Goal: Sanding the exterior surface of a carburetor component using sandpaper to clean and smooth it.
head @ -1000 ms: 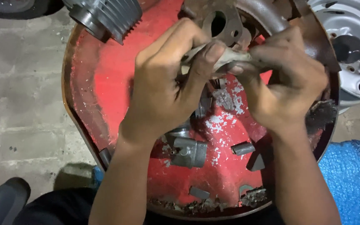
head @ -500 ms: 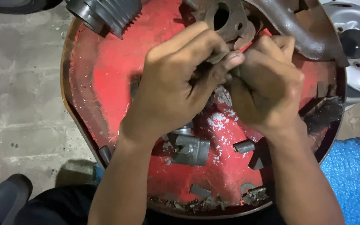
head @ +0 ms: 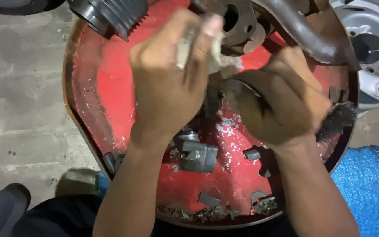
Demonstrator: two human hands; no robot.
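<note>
— Rag (head: 218, 55) sat where, over our red tray (head: 110, 87)?
— Twelve o'clock; our left hand (head: 167, 83) had its grip clamped on it. Right hand (head: 281, 105) curled shut at three o'clock, contents hidden.

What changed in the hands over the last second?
The left hand has lifted up and away from the right hand, carrying a pale rag; earlier both hands were pressed together around it. The right hand stays closed on a dark part I can't make out. The red tray and the loose grey part haven't moved.
</note>
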